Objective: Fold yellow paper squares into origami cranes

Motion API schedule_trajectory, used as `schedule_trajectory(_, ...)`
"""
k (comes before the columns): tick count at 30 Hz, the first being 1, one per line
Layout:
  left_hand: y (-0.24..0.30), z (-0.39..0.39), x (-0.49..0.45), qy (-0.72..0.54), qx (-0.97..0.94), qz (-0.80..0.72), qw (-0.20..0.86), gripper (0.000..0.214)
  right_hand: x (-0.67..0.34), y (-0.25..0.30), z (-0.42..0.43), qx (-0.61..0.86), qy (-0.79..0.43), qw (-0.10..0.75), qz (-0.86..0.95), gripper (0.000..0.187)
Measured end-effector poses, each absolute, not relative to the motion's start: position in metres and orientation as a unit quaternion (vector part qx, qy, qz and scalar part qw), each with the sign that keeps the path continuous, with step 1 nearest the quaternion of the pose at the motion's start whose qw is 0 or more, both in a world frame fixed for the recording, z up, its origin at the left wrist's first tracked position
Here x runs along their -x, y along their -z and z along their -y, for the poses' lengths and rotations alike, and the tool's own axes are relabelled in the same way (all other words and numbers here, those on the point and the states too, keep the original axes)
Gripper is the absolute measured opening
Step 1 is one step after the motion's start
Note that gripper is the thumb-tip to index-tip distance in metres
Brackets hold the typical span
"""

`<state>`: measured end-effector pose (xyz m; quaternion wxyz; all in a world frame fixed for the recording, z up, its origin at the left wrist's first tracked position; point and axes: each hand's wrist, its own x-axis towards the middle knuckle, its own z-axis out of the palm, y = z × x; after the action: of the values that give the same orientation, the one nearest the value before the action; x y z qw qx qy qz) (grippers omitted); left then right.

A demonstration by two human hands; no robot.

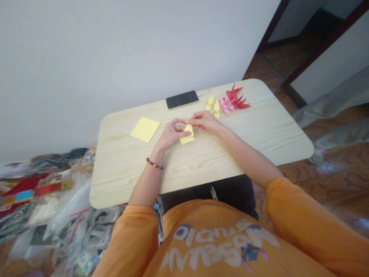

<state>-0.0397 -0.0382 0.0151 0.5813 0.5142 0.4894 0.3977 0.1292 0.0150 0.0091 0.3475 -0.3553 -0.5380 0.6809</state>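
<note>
- On the pale pine-grain tabletop (253, 144), head view, centre: one folded yellow paper (187, 136), lying low on the wood between both hands, its upper end gripped and its lower corner showing below the fingers.
- Left hand (172, 133): fingers curled inward over the paper's near side, thumb and forefinger forming a loose arch; a dark red beaded bracelet (154, 164) sits on the wrist.
- Right hand (205, 122): fingers held close together, with thumb and forefinger pinching the top of the paper; its fingertips (190, 122) almost meet the left hand's.
- Just left of the hands: one flat square of yellow paper (145, 129), lying apart from them, tilted on the wood.
- Far edge of the table: one black smartphone (182, 99), face up, with a thin white cable (204, 91) beside it.
- Far right of the table: two yellow origami cranes (213, 105), pink origami cranes (226, 104) and red origami cranes (236, 97), clustered and touching.
- Lower left, on the floor: a heap of clear plastic bags (72, 219) with colourful packaging.
- Worn by the person: an orange printed sweatshirt (300, 219).
</note>
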Motion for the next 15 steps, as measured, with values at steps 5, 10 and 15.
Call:
schedule_trajectory(5,-0.0117,0.0364,0.0415,-0.390,-0.503,-0.502,0.585,0.047,-0.1277,-0.0081,-0.0157,0.378,-0.654,0.370,0.541,0.038)
schedule_trajectory(10,-0.0100,0.0354,0.0420,-0.392,-0.493,-0.507,0.589,0.046,-0.1261,-0.0093,-0.0145,0.394,-0.650,0.364,0.538,0.040)
schedule_trajectory(15,-0.0090,0.0359,0.0403,-0.388,-0.475,-0.505,0.608,0.049,-0.1270,-0.0150,-0.0140,0.428,-0.640,0.370,0.519,0.038)
